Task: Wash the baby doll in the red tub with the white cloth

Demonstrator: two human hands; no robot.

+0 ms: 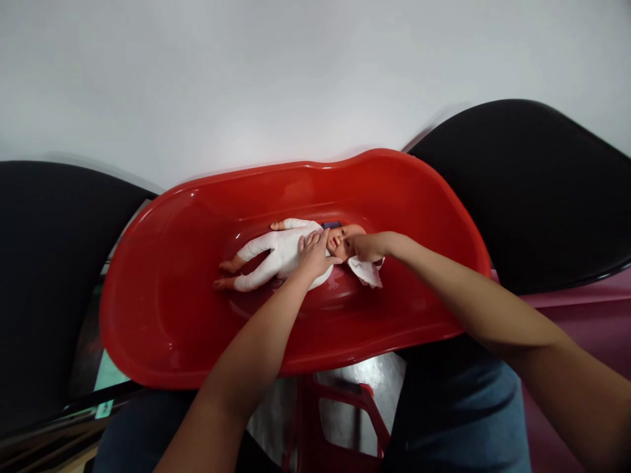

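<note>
A baby doll [280, 253] in a white suit lies on its back inside a red plastic baby bath [276, 177], its head toward the right. My left hand [313, 255] rests with spread fingers on the doll's chest. My right hand [372, 247] presses a white cloth [365, 271] against the side of the doll's face, and the cloth hangs down below the fingers. A small dark blue object [331, 225] shows just behind the doll's head, mostly hidden.
The bath sits on a red plastic stool [340, 420] between my blue-clad knees [458, 414]. Black chair seats [49, 276] flank it on the left and right. A pink surface [582, 309] lies at the far right, and a pale grey surface fills the top.
</note>
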